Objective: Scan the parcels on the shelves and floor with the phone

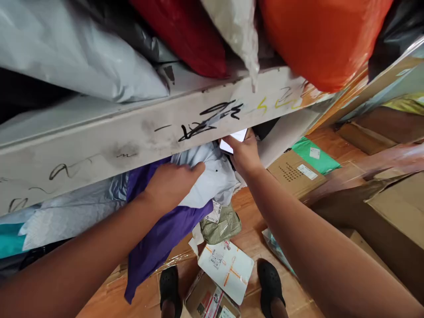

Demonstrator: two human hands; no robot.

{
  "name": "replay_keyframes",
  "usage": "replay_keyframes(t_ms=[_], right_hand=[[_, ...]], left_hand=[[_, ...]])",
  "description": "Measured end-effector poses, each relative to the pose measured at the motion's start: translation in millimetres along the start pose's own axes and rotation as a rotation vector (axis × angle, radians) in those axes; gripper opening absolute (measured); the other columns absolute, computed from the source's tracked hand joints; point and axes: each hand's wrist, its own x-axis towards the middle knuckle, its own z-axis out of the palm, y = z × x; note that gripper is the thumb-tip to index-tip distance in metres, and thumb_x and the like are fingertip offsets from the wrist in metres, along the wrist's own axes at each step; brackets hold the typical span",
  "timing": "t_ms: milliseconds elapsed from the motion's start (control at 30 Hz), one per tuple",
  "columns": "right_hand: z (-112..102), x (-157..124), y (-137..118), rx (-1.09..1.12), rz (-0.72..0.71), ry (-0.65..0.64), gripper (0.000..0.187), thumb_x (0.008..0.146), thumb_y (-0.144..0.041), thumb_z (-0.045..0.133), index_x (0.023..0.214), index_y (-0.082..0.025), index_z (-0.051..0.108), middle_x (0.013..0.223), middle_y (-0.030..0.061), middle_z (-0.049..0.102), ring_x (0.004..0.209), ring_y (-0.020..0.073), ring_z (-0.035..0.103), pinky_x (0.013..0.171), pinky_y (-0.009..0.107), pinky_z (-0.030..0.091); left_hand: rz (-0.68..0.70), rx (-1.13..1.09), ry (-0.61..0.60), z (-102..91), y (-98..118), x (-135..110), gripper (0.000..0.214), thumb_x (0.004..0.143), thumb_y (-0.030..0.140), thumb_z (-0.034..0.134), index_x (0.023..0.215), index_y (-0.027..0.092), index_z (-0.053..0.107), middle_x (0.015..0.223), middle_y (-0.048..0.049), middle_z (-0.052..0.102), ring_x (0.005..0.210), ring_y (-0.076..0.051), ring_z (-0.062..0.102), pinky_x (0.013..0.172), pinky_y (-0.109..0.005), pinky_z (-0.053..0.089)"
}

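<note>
My left hand (pixel 172 183) reaches under a white shelf board (pixel 132 132) and is closed on a light grey plastic mailer bag (pixel 215 176) that lies over a purple bag (pixel 159 238). My right hand (pixel 244 150) is further in, just below the board's edge, closed on a small white flat object (pixel 233 140) that looks like a card or phone. Both arms stretch forward from the bottom of the view.
Grey, red, white and orange parcel bags crowd the upper shelf (pixel 205 31). Below, on the wooden floor, lie a white mailer (pixel 228 269), an olive packet (pixel 221 227), a green packet (pixel 314 155) and cardboard boxes (pixel 397 216). My two black shoes (pixel 170 285) stand beneath.
</note>
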Motion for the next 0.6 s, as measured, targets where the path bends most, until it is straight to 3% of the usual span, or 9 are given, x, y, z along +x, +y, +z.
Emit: replay_keyframes(t_ms=[133,300,400,467,533,600], right_hand=[[-2.3,11.3,-4.8,0.016,-0.044,-0.063,0.042,0.060,-0.019,0.074,0.098,-0.023,0.057,0.108,0.0013,0.069,0.111,0.0205,0.059,0.110,0.041,0.035],[-5.2,9.6,-3.3,0.009,-0.007,-0.077,0.044,0.061,-0.019,0.075,0.101,-0.022,0.058,0.109,0.0029,0.069,0.109,0.0218,0.061,0.107,0.042,0.038],[-5.6,1.8,-2.5,-0.059,-0.007,-0.056,0.048,0.060,-0.022,0.076,0.104,-0.021,0.058,0.108,0.0044,0.068,0.103,0.0226,0.062,0.104,0.044,0.042],[-6.9,-6.0,-3.0,-0.121,-0.007,-0.057,0.051,0.060,-0.024,0.077,0.107,-0.022,0.057,0.108,0.0043,0.067,0.099,0.0213,0.062,0.101,0.043,0.043],[-9.6,-12.9,-3.3,-0.170,0.001,-0.076,0.051,0.062,-0.025,0.076,0.109,-0.023,0.057,0.105,0.0032,0.067,0.097,0.0201,0.061,0.099,0.042,0.045],[-11.7,-16.8,-3.2,-0.179,0.015,-0.098,0.048,0.063,-0.025,0.076,0.107,-0.024,0.059,0.098,0.0018,0.066,0.095,0.0198,0.060,0.098,0.041,0.046]], left_hand=[[0.046,0.100,-0.020,10.4,1.0,-24.2,0.042,0.086,0.005,0.027,0.108,0.024,0.057,0.073,-0.0049,0.065,0.062,-0.025,0.066,0.048,-0.031,0.044],[-0.040,0.072,0.009,20.8,3.3,-30.1,0.040,0.087,0.007,0.028,0.100,0.023,0.062,0.074,-0.0075,0.062,0.065,-0.025,0.065,0.052,-0.032,0.046],[-0.192,0.058,0.184,13.3,7.3,-26.4,0.031,0.092,0.028,0.036,0.098,0.019,0.065,0.100,-0.0157,0.061,0.090,-0.032,0.063,0.071,-0.040,0.050],[-0.369,0.055,0.281,7.0,12.1,-18.1,0.044,0.091,0.042,0.037,0.113,0.013,0.060,0.112,-0.0229,0.057,0.103,-0.038,0.058,0.081,-0.047,0.048],[-0.514,0.031,0.290,3.0,15.9,-3.4,0.056,0.091,0.046,0.034,0.122,0.003,0.051,0.111,-0.0287,0.057,0.106,-0.041,0.057,0.083,-0.049,0.047],[-0.543,-0.037,0.225,2.9,15.9,15.8,0.058,0.092,0.044,0.035,0.124,-0.003,0.047,0.107,-0.0309,0.060,0.103,-0.040,0.059,0.081,-0.048,0.049]])
